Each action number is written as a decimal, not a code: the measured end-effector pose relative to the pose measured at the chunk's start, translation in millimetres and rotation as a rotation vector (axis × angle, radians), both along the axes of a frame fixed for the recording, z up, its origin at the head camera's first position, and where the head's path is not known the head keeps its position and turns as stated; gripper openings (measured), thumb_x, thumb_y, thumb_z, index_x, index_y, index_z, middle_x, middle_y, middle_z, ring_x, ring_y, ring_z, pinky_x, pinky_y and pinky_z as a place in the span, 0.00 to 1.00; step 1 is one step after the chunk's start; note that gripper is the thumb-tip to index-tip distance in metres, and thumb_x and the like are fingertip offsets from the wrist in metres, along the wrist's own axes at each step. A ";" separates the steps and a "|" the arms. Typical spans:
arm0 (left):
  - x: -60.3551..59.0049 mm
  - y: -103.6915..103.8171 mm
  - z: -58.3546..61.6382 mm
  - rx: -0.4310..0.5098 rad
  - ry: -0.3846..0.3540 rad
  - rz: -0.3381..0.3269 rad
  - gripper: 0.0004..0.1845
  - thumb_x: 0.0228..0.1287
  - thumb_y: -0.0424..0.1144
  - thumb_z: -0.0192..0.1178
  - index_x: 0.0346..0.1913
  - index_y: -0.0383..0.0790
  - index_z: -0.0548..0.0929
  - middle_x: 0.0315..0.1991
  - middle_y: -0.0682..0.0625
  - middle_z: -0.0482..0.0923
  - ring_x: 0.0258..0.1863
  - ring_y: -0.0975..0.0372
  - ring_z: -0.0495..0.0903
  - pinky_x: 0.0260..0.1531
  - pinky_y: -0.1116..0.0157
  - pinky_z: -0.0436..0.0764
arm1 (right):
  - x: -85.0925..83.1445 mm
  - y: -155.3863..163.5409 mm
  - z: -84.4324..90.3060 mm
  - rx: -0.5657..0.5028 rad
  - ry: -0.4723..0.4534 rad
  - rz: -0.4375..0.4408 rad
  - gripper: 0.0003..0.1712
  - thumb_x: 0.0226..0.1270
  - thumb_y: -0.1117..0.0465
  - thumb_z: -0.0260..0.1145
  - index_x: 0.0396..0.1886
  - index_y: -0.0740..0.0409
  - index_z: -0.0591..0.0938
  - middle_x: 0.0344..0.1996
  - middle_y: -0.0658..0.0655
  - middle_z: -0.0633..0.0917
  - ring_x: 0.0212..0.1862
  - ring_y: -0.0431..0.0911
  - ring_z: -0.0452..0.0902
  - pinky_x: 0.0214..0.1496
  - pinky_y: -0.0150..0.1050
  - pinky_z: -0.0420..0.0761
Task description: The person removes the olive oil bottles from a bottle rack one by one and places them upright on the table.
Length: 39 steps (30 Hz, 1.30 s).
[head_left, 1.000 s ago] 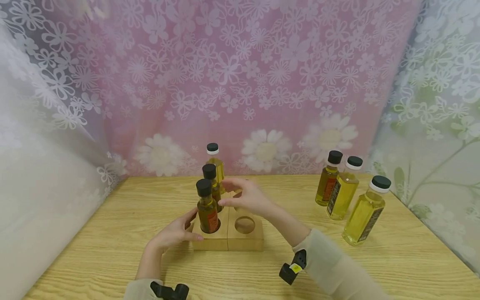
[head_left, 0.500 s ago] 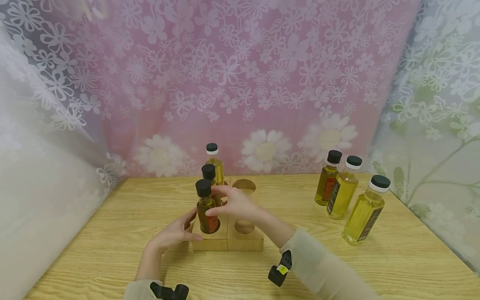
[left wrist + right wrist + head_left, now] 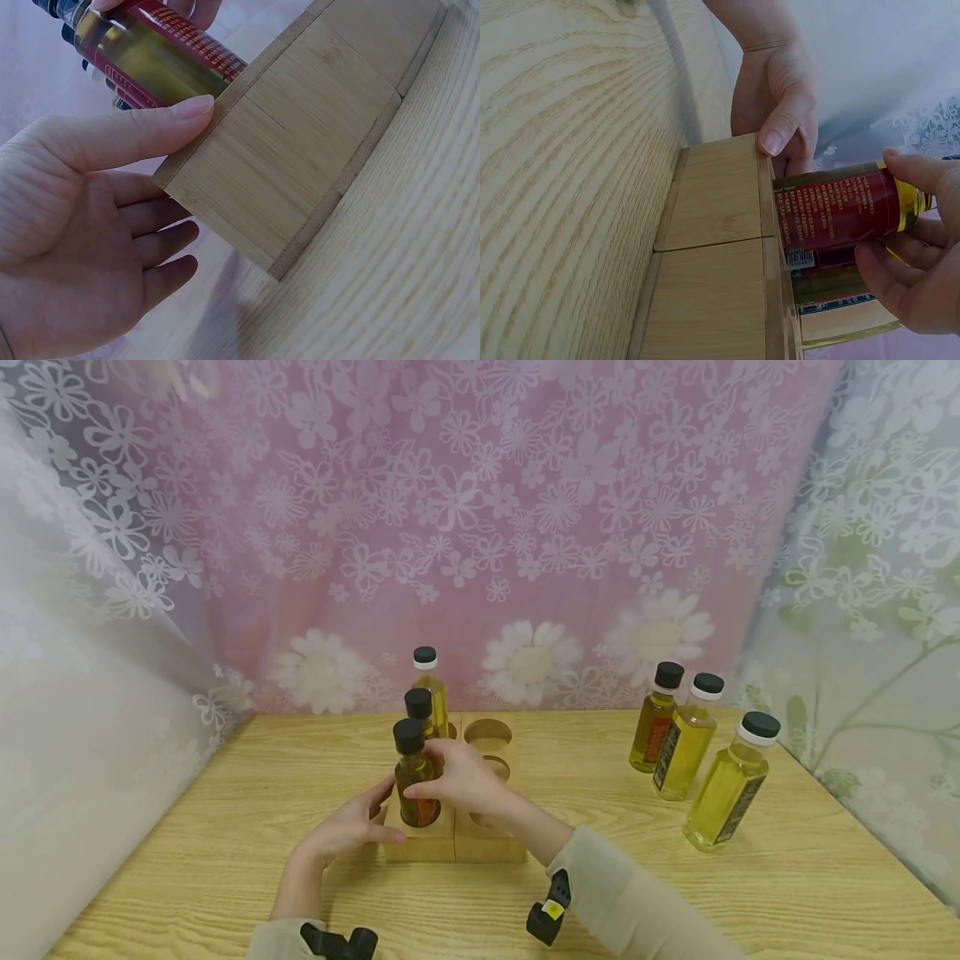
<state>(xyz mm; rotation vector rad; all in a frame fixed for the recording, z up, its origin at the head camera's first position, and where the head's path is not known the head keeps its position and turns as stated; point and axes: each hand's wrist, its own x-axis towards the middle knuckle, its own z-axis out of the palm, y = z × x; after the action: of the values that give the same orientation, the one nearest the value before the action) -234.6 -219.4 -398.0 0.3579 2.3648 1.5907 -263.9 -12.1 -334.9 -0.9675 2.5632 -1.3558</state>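
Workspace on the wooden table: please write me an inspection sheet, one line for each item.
Surface: wooden table, light grain.
Job's things: bamboo rack with three bottles in its left holes; right holes free. The front bottle has a red label.
Clutter: three loose oil bottles stand at the right.
Grippers: right hand grips the front bottle; left hand rests on the rack's left front corner, thumb on its edge.
Cables: nothing seen; a dark wrist device sits on the right sleeve.
Surroundings: floral curtain behind and at both sides.
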 end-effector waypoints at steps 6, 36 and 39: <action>-0.8 0.0 1.0 -0.012 0.002 0.000 0.54 0.51 0.40 0.69 0.73 0.34 0.42 0.73 0.39 0.38 0.68 0.37 0.41 0.63 0.41 0.50 | 2.0 2.8 0.0 0.000 0.027 -0.029 0.24 0.53 0.54 0.73 0.51 0.52 0.79 0.43 0.47 0.82 0.45 0.44 0.78 0.44 0.42 0.78; 1.0 -2.4 -0.4 -0.010 0.016 -0.020 0.54 0.52 0.40 0.68 0.72 0.32 0.42 0.72 0.37 0.38 0.68 0.38 0.41 0.64 0.43 0.48 | -10.6 56.6 55.5 -0.147 0.198 -0.151 0.29 0.54 0.60 0.71 0.57 0.61 0.77 0.44 0.57 0.82 0.43 0.49 0.79 0.42 0.39 0.80; 1.2 -2.5 -0.5 -0.008 0.023 -0.022 0.54 0.51 0.39 0.69 0.72 0.32 0.42 0.72 0.37 0.38 0.68 0.39 0.41 0.64 0.44 0.47 | -13.3 66.4 57.0 -0.149 0.201 -0.173 0.27 0.54 0.59 0.71 0.54 0.62 0.78 0.43 0.58 0.83 0.41 0.50 0.80 0.41 0.40 0.80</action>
<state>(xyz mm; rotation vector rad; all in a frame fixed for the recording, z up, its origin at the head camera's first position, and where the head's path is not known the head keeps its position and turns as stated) -233.4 -221.9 -398.4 0.4019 2.3753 1.5747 -277.3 54.4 -277.9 -0.9696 2.7832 -1.5899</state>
